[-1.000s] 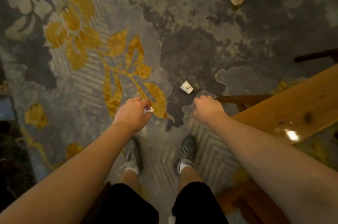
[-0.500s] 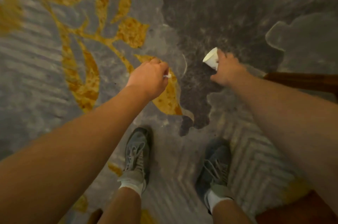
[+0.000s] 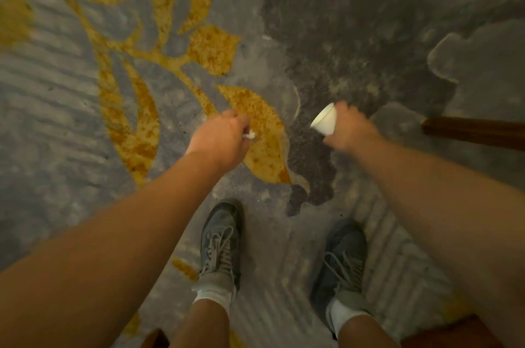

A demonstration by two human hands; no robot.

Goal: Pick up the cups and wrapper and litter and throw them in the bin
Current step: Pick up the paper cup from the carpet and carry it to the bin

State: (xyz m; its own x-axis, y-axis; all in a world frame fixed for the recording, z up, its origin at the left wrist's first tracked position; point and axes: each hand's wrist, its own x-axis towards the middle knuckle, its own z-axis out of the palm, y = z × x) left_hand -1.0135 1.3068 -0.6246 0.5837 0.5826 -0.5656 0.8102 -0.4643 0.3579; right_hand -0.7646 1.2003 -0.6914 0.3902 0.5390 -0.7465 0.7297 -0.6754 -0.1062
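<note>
Carpet (image 3: 71, 120) is covering the whole floor, grey with dark charcoal patches and big yellow leaf shapes, ribbed stripes showing at left and bottom right. A dark brown wooden bar (image 3: 474, 133) is poking in from the right edge, likely furniture, cannot tell what. A reddish-brown wooden corner (image 3: 454, 333) is showing at bottom right. The person is standing on the carpet in grey laced sneakers, left shoe (image 3: 220, 242) and right shoe (image 3: 342, 259), white socks, bare legs.

Left hand (image 3: 218, 138) is hanging knuckles up over the yellow leaf, fingers curled tight together, pinching a small white scrap of litter (image 3: 249, 135) that is sticking out at the fingertips on the hand's right side. Scrap is too small and blurred to identify.

Right hand (image 3: 348, 128) is hanging over the dark patch, fingers wrapped round a small white paper cup (image 3: 325, 120). Cup is lying tilted, open rim pointing left and slightly down, base buried in the palm. Cup is looking clear of the carpet, held up in the hand.

Hands are apart, neither touching the other. Both forearms are bare, reaching down from the bottom corners.
</note>
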